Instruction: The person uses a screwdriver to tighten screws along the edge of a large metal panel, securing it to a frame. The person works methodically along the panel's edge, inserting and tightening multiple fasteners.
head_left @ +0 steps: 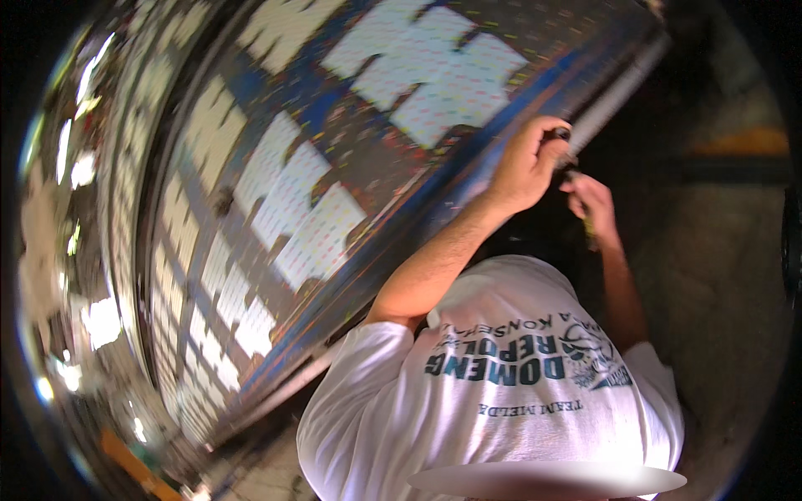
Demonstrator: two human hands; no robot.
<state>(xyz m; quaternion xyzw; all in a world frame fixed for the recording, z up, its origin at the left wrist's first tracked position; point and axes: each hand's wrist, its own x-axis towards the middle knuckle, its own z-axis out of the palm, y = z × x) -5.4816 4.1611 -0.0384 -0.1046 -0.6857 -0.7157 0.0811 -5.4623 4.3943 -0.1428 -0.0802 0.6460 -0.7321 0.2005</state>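
My left hand (528, 167) is closed round a small dark object (562, 134) whose black end shows above the thumb. Its kind is hard to tell in the blur. Just to the right and lower, my right hand (595, 205) has its fingers curled in at the other end of the dark object, close to the left hand. A bit of something yellowish (590, 231) shows under the right hand. Both hands are held in front of my chest, beside the edge of a long table (468, 171).
White cut pieces (434, 71) with rows of small coloured marks lie flat on the blue and dark tabletop. More such pieces (301, 204) run along it to the left. A pale rail (618, 92) borders the table. Dark floor (710, 275) lies to the right.
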